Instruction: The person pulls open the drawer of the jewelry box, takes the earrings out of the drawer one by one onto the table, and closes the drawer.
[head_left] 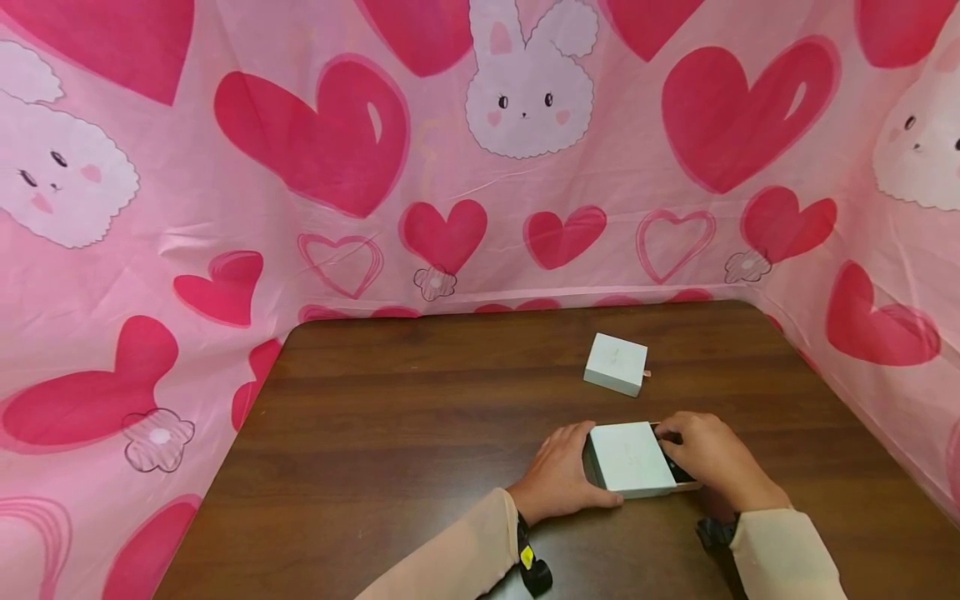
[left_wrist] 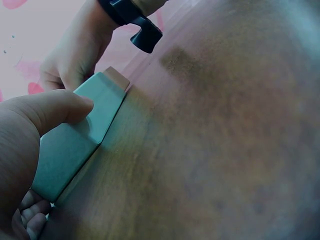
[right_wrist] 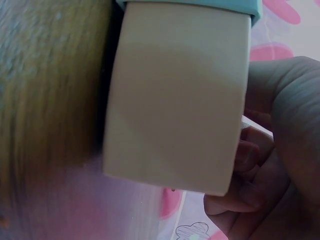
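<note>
In the lower right of the head frame, a square, white, card-like box cover (head_left: 633,458) is being held on the dark brown, wood-grained counter (head_left: 420,417). It is being grasped by the grip of the left hand (head_left: 558,477), the thumb being laid along the near side and the fingers being set at the left side. At the cover's right end, a pale beige rectangular inner tray (right_wrist: 175,100) is being exposed, partly out, and a black interior is being shown. Bent fingers of the right hand (head_left: 711,454) are being held at this tray; whether anything is being pinched by that grip cannot be told, the fingertips being hidden. Above the cover in the frame, a second square white box (head_left: 616,363), with a small tan tab (head_left: 647,374) at its right edge, is being supported by the counter, apart from both hands. Cream cuffs (head_left: 495,533) and black wrist bands (head_left: 534,571) are being worn. Across the top of the frame, pink fabric (head_left: 258,183) printed with red hearts and white rabbit heads is being displayed.
</note>
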